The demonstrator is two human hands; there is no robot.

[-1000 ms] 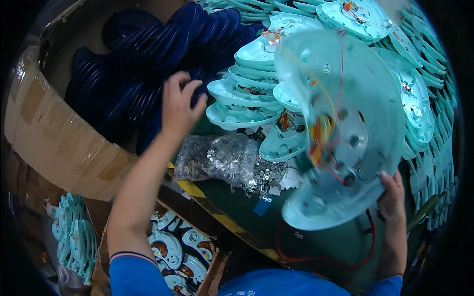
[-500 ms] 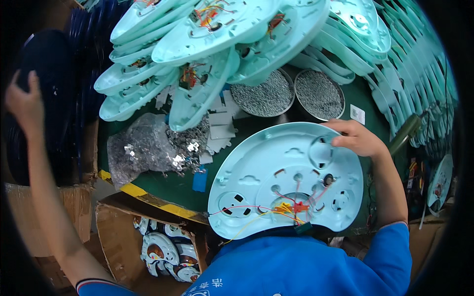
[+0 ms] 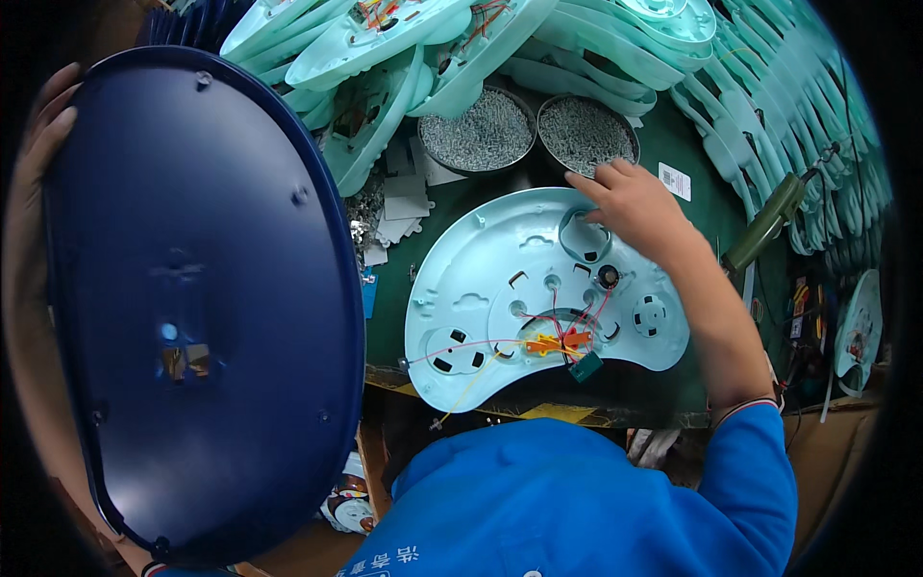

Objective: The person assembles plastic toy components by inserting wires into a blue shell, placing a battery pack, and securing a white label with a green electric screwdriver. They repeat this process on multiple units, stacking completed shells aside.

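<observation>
- Left hand (image 3: 50,130) is gripping a navy panel (image 3: 207,298) left of the pale-blue shell (image 3: 536,288).
- Right hand (image 3: 635,207) is curling over the shell's far rim, its hold unclear.
- Two bowls (image 3: 481,173) are standing beyond the shell.

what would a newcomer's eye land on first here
Probably the big, glossy dark blue panel filling the left side, with the left hand at its upper left edge. Next might come the pale turquoise shell near the middle, coloured wires by its lower edge and the right hand at its upper right. Piled turquoise shells crowd the top.
</observation>
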